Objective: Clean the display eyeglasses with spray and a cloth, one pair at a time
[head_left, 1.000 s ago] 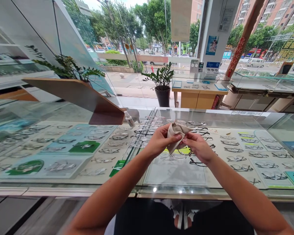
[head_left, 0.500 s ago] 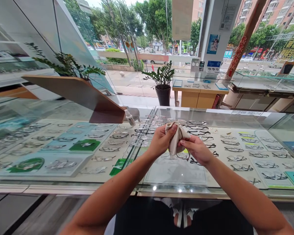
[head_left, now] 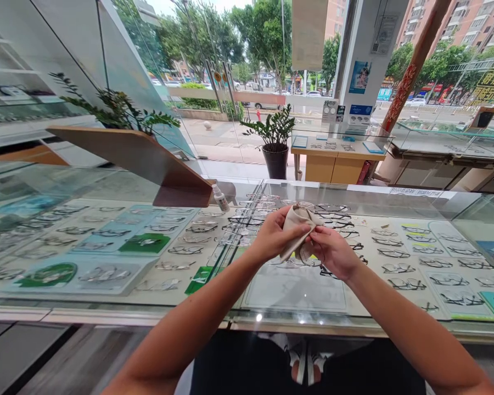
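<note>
My left hand [head_left: 275, 234] pinches a beige cleaning cloth [head_left: 295, 218] above the glass display counter [head_left: 107, 181]. The cloth is folded over a pair of glasses [head_left: 307, 259] whose lens and dark frame show just below it. My right hand [head_left: 333, 249] grips the glasses from the right side, fingers against the cloth. Both hands meet over the middle of the counter, a little above the glass top. Most of the held glasses are hidden by cloth and fingers.
Under the glass lie several rows of glasses on trays [head_left: 140, 243]. A small spray bottle [head_left: 220, 198] stands beside a slanted wooden stand [head_left: 135, 156] with a plant. A potted plant [head_left: 274, 137] and a second showcase [head_left: 337, 148] stand beyond the counter.
My left thumb and fingers have shifted the cloth over the lens, from bunched upright to spread flatter. Both hands stay in nearly the same spot above the counter.
</note>
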